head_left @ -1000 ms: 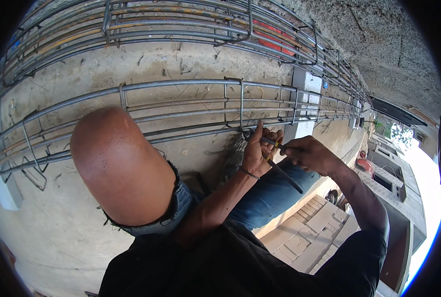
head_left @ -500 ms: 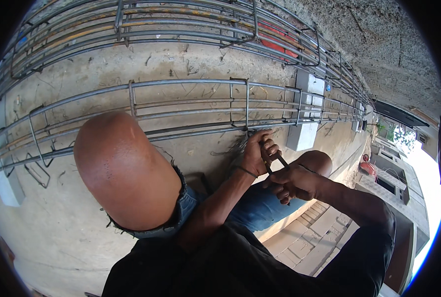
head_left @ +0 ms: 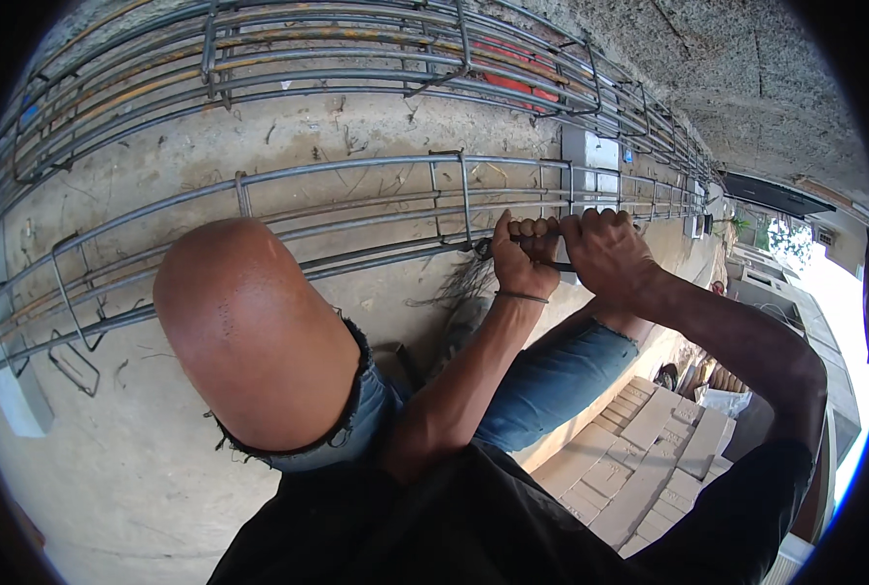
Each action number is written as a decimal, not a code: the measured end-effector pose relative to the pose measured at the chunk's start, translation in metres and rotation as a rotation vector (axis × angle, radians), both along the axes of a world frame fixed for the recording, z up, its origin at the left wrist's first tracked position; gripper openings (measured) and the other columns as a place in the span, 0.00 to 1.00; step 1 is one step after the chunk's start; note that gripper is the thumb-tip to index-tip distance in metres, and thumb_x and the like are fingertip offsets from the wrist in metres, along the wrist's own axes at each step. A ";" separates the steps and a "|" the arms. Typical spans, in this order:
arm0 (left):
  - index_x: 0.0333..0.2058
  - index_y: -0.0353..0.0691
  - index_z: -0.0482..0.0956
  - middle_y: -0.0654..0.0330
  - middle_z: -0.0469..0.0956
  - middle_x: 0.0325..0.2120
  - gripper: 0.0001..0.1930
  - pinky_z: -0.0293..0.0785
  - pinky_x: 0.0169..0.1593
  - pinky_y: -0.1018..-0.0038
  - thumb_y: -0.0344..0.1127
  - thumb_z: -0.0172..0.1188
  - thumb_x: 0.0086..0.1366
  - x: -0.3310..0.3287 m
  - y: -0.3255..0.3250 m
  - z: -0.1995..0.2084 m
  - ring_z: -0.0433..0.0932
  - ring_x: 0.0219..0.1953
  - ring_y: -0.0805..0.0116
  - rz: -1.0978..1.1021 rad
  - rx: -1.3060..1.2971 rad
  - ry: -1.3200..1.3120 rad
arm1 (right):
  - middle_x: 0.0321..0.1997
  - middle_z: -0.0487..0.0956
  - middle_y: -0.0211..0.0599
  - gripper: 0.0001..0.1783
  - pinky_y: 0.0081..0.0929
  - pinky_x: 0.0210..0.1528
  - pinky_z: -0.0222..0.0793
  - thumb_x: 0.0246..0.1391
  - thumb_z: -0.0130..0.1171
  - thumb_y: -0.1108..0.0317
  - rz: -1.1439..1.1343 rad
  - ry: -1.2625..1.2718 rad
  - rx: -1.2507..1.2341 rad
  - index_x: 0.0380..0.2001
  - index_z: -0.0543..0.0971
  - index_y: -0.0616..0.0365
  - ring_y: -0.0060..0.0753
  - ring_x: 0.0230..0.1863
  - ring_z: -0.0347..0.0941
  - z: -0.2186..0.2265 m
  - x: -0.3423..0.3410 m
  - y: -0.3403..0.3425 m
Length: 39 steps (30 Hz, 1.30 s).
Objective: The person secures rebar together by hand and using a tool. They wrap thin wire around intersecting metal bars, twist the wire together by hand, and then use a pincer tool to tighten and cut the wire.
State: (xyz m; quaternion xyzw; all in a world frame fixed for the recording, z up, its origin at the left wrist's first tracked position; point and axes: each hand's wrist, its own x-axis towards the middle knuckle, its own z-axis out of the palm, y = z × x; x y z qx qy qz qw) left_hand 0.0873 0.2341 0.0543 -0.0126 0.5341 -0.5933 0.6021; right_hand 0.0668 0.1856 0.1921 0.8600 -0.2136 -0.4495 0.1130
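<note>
Dark rod-like tool (head_left: pixel 554 265) right of centre, partly hidden between the hands, close to near rebar cage (head_left: pixel 465 200). Right hand (head_left: pixel 605 255) closed in a fist on tool. Left hand (head_left: pixel 525 261) fingers curled in, narrow; can't tell what's gripped. Loose black wires (head_left: pixel 465 281) just beside left hand. Near cage: square stirrups around long bars, on pale block (head_left: pixel 590 153) at right. Rear cage (head_left: pixel 464 39) across the top, more bars inside, red object (head_left: pixel 512 75) behind. White bag-like thing (head_left: pixel 725 402) lower right, contents too small to tell; tan bricks (head_left: pixel 605 478) below it.
</note>
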 end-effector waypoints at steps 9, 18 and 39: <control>0.14 0.49 0.55 0.69 0.56 0.11 0.19 0.78 0.30 0.68 0.35 0.52 0.61 0.007 0.023 0.005 0.63 0.17 0.71 -0.207 -0.038 -0.025 | 0.42 0.78 0.49 0.22 0.36 0.44 0.75 0.57 0.55 0.63 -2.185 0.127 1.128 0.51 0.71 0.66 0.40 0.40 0.77 0.018 -0.020 -0.021; 0.16 0.47 0.67 0.65 0.67 0.15 0.14 0.73 0.40 0.63 0.40 0.57 0.58 -0.008 0.044 -0.020 0.70 0.23 0.67 -0.104 -0.328 -0.026 | 0.24 0.75 0.37 0.11 0.28 0.28 0.72 0.57 0.50 0.67 -1.360 0.281 0.569 0.38 0.70 0.63 0.30 0.30 0.76 -0.002 -0.016 0.028; 0.39 0.42 0.76 0.57 0.78 0.35 0.12 0.71 0.47 0.63 0.40 0.58 0.58 -0.012 0.039 -0.003 0.77 0.42 0.60 -0.093 -0.353 -0.063 | 0.33 0.72 0.59 0.22 0.48 0.38 0.67 0.45 0.54 0.75 -0.771 -0.168 0.342 0.46 0.65 0.60 0.58 0.37 0.73 0.011 -0.048 0.042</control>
